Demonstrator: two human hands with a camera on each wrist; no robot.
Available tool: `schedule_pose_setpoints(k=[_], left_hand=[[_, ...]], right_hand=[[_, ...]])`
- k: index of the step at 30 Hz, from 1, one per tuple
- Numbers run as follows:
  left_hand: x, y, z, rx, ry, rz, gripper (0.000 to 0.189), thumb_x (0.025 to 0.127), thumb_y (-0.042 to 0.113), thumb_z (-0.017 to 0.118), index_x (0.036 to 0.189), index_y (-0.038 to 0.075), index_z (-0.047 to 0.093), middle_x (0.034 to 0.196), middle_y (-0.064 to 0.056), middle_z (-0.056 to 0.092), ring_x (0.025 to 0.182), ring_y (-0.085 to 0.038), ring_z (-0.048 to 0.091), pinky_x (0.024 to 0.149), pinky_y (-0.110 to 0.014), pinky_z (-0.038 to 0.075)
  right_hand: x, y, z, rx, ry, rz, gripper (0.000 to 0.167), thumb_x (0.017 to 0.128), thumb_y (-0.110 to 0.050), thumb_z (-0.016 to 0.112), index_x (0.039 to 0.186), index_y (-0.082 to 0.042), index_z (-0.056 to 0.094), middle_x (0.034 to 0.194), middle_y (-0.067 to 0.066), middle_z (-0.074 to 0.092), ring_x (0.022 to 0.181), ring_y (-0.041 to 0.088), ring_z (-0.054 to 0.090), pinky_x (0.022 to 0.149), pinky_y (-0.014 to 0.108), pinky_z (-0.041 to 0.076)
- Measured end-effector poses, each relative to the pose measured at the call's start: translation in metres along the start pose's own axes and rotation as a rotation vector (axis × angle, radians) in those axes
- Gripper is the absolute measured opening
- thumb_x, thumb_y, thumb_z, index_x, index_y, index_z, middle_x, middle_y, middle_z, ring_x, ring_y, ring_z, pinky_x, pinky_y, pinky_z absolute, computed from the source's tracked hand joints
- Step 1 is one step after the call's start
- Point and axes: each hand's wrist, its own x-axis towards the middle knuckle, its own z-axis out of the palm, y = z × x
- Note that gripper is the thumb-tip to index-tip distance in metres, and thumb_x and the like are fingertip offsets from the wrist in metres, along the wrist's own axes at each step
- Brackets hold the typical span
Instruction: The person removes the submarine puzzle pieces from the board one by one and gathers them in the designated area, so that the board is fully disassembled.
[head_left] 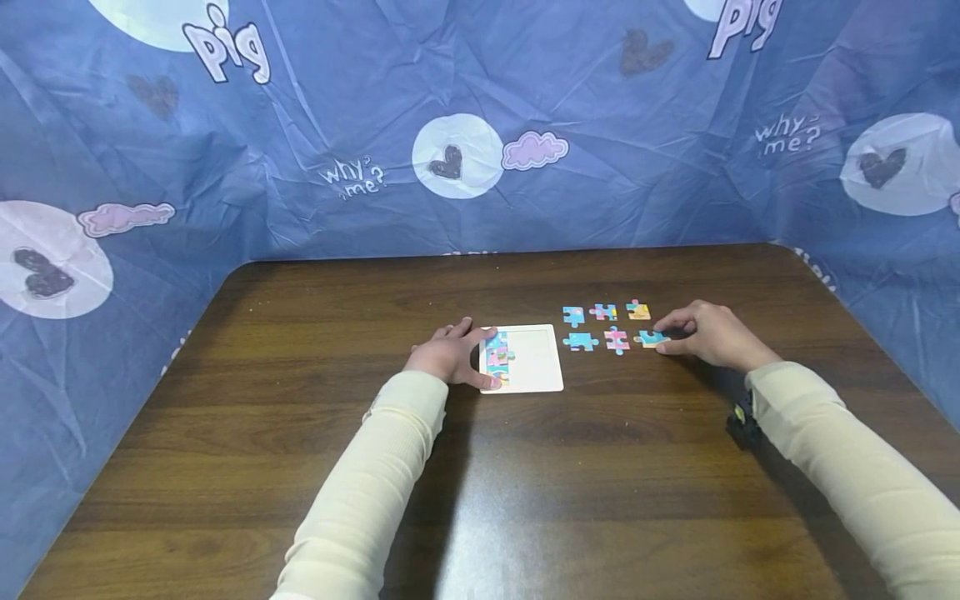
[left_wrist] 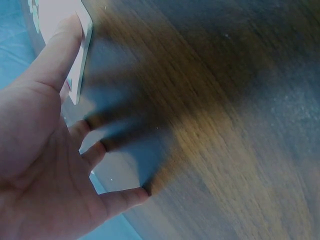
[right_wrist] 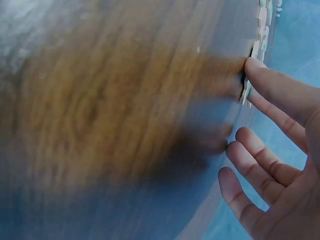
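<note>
My left hand (head_left: 446, 354) rests at the left side of a white square puzzle tray (head_left: 538, 367), thumb and index finger spread and pressing on its near and far corners. Inside the tray, joined colourful puzzle pieces (head_left: 498, 354) fill the left strip. In the left wrist view, the thumb lies straight on the tray and the other fingers spread over the table. To the right, my right hand (head_left: 708, 335) pinches a blue and yellow puzzle piece (head_left: 648, 339) between thumb and index finger. In the right wrist view, its remaining fingers are loosely bent.
Several loose puzzle pieces lie in two rows between the tray and my right hand, among them a pink one (head_left: 617, 340) and a blue one (head_left: 580, 342). The brown wooden table (head_left: 300, 467) meets a blue printed cloth (head_left: 337, 108) at its back and sides.
</note>
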Motion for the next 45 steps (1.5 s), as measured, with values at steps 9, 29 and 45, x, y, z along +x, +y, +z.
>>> schedule_pose_setpoints(k=[9,29,45], left_hand=[[-0.002,0.001,-0.001,0.005,0.01,0.003,0.089,0.091,0.044,0.075,0.163,0.033,0.024,0.171,-0.005,0.006,0.156,-0.033,0.01,0.117,-0.069,0.017],[0.001,0.001,0.0,0.014,0.009,-0.004,0.088,0.092,0.044,0.074,0.163,0.032,0.024,0.171,-0.006,0.007,0.155,-0.033,0.011,0.117,-0.068,0.018],[0.003,0.0,0.001,0.039,0.019,-0.009,0.087,0.092,0.045,0.074,0.163,0.032,0.025,0.171,-0.006,0.009,0.155,-0.032,0.013,0.116,-0.068,0.021]], right_hand=[[0.001,0.001,-0.002,0.023,-0.019,0.019,0.042,0.085,-0.027,0.084,0.118,-0.003,0.073,0.116,0.025,0.064,0.105,0.041,0.061,0.089,0.059,0.046],[0.009,-0.043,0.003,0.174,0.043,0.003,0.039,0.091,-0.028,0.078,0.121,-0.004,0.072,0.111,0.015,0.071,0.1,0.028,0.063,0.083,0.041,0.048],[0.025,-0.084,0.023,0.261,0.004,-0.07,0.037,0.09,-0.026,0.08,0.118,-0.003,0.074,0.099,0.007,0.074,0.083,0.019,0.064,0.07,0.031,0.05]])
